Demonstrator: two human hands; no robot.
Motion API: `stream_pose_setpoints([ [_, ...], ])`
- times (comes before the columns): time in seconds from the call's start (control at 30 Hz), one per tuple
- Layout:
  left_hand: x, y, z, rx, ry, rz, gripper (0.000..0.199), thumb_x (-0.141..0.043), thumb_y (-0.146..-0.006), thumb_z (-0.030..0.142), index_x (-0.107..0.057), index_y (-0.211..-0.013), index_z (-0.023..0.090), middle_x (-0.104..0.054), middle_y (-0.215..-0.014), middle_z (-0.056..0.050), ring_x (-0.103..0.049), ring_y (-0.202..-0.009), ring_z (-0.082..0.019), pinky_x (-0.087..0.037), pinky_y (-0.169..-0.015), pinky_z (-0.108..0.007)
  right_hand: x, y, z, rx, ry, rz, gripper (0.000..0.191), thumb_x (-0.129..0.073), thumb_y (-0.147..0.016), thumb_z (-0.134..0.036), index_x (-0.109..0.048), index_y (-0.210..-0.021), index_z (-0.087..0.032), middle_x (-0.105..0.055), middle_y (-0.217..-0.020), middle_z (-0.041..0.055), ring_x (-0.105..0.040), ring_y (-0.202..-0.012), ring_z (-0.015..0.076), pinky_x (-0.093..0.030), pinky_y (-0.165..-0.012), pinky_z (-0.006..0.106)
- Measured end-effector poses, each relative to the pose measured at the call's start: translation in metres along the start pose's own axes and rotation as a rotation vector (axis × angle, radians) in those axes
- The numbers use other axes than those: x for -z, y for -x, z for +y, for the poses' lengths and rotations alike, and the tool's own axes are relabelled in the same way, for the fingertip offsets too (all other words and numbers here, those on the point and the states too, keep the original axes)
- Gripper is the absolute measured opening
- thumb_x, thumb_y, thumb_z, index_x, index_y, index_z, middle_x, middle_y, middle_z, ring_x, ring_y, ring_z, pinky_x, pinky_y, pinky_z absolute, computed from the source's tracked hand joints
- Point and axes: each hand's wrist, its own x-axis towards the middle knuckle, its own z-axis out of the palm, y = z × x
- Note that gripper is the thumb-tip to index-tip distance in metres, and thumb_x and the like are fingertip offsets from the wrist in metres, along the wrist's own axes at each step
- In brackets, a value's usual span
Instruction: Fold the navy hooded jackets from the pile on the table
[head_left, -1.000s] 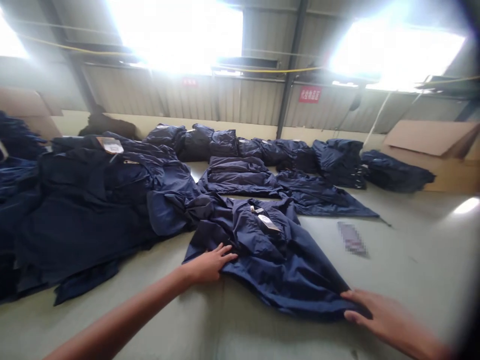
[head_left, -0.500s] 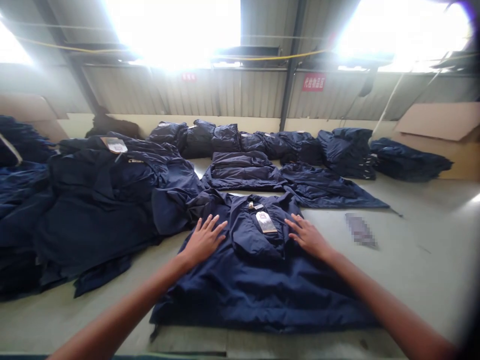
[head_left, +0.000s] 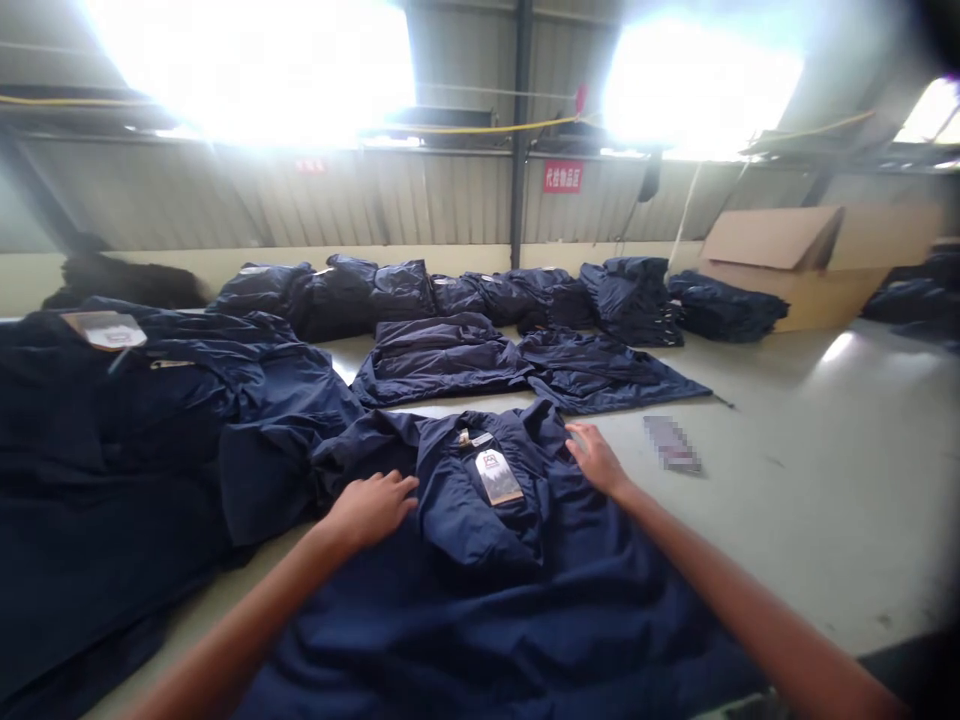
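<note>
A dark navy jacket [head_left: 465, 620] lies spread in front of me, collar away from me, its lower edge running out of view. A white and brown hang tag [head_left: 498, 477] rests at its collar. On the left of the chest, my left hand [head_left: 373, 510] has its fingers bent into the cloth, closed on it; its thumb is hidden. My right hand [head_left: 598, 460] is at the right shoulder edge, with fingers and thumb curled round the fabric. Another navy jacket [head_left: 135, 480], also tagged, covers the table to the left.
Two folded navy garments [head_left: 442, 355] lie beyond the jacket. Several stacks of dark clothing [head_left: 397, 295] line the wall. A pixelated flat object [head_left: 672, 443] is on the pale table [head_left: 810, 480] at right. An open cardboard box [head_left: 817, 290] stands behind.
The view has turned right. Both hands went from spread flat to curled fingers at the cloth. The jacket sits lower in view, its lower edge now out of frame.
</note>
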Motion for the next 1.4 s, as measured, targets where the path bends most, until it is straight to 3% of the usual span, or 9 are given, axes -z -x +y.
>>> stream_pose_setpoints([
  [0.17,0.018,-0.072,0.092,-0.226,0.117,0.272,0.049,-0.050,-0.106,0.037,-0.056,-0.154,0.029,-0.063,-0.150,-0.012,-0.066,-0.128,-0.036,-0.055,-0.105,-0.049,-0.016,-0.024,0.007,-0.214,0.139,0.026,0.039,-0.046,-0.104,-0.030,-0.071,-0.129,-0.015,-0.064,-0.144,0.0201,-0.060,-0.133,0.0294,-0.046,-0.114,0.042],
  [0.4,-0.024,-0.163,0.174,-0.416,0.233,0.430,0.049,-0.053,-0.107,0.034,-0.053,-0.155,0.026,-0.050,-0.163,-0.014,-0.046,-0.152,-0.035,-0.039,-0.124,-0.056,-0.031,-0.018,0.017,-0.215,0.177,0.016,0.038,-0.043,-0.108,-0.031,-0.074,-0.125,-0.017,-0.069,-0.138,0.0153,-0.065,-0.126,0.0260,-0.045,-0.112,0.037],
  [0.67,-0.077,-0.195,0.178,-0.387,0.383,0.414,0.050,-0.052,-0.107,0.030,-0.050,-0.157,0.026,-0.058,-0.155,-0.013,-0.051,-0.148,-0.031,-0.034,-0.129,-0.055,-0.036,-0.022,0.031,-0.132,0.153,0.094,0.034,-0.046,-0.103,-0.027,-0.079,-0.105,-0.025,-0.077,-0.118,0.0122,-0.072,-0.110,0.0275,-0.055,-0.101,0.039],
  [0.87,-0.074,-0.197,0.175,-0.355,0.605,0.537,0.066,-0.042,-0.104,0.013,-0.031,-0.166,0.030,-0.032,-0.168,-0.016,-0.056,-0.142,-0.029,-0.052,-0.115,-0.049,-0.022,-0.013,0.010,0.070,-0.322,-0.002,0.036,-0.048,-0.093,-0.021,-0.080,-0.111,-0.022,-0.079,-0.110,0.0102,-0.074,-0.106,0.0271,-0.059,-0.095,0.040],
  [0.97,-0.072,-0.196,0.173,-0.315,0.626,0.523,0.069,-0.049,-0.095,0.006,-0.040,-0.159,0.033,-0.035,-0.162,-0.014,-0.062,-0.130,-0.027,-0.059,-0.104,-0.045,-0.013,-0.006,-0.010,0.177,-0.499,-0.093,0.035,-0.048,-0.095,-0.020,-0.082,-0.104,-0.023,-0.080,-0.105,0.0074,-0.076,-0.099,0.0245,-0.060,-0.090,0.037],
  [1.07,-0.071,-0.196,0.173,-0.284,0.623,0.521,0.052,-0.050,-0.087,0.001,-0.056,-0.133,0.025,-0.051,-0.139,-0.013,-0.062,-0.126,-0.027,-0.058,-0.103,-0.042,-0.011,-0.004,-0.020,0.209,-0.500,-0.084,0.032,-0.049,-0.098,-0.022,-0.081,-0.099,-0.024,-0.081,-0.102,0.0059,-0.076,-0.097,0.0232,-0.059,-0.092,0.037],
  [1.2,-0.071,-0.199,0.174,-0.267,0.672,0.568,0.037,-0.052,-0.087,0.003,-0.051,-0.117,0.023,-0.055,-0.122,-0.010,-0.065,-0.114,-0.026,-0.057,-0.099,-0.040,-0.021,-0.011,-0.005,0.092,-0.384,0.081,0.034,-0.061,-0.096,-0.039,-0.076,-0.122,-0.022,-0.078,-0.122,0.0116,-0.072,-0.115,0.0281,-0.056,-0.103,0.044],
  [1.3,-0.072,-0.200,0.175,-0.277,0.670,0.591,0.035,-0.054,-0.089,0.008,-0.046,-0.120,0.023,-0.055,-0.121,-0.010,-0.066,-0.112,-0.027,-0.057,-0.094,-0.040,-0.027,-0.015,0.008,0.028,-0.311,0.003,0.048,-0.066,-0.091,-0.046,-0.072,-0.132,-0.020,-0.074,-0.134,0.0152,-0.067,-0.127,0.0318,-0.050,-0.112,0.050],
  [1.4,-0.073,-0.199,0.175,-0.293,0.665,0.603,0.035,-0.055,-0.092,0.014,-0.043,-0.123,0.023,-0.057,-0.123,-0.011,-0.066,-0.114,-0.028,-0.058,-0.091,-0.041,-0.026,-0.013,0.009,0.070,-0.356,-0.114,0.043,-0.058,-0.095,-0.042,-0.075,-0.128,-0.021,-0.077,-0.128,0.0127,-0.071,-0.119,0.0304,-0.052,-0.110,0.050],
])
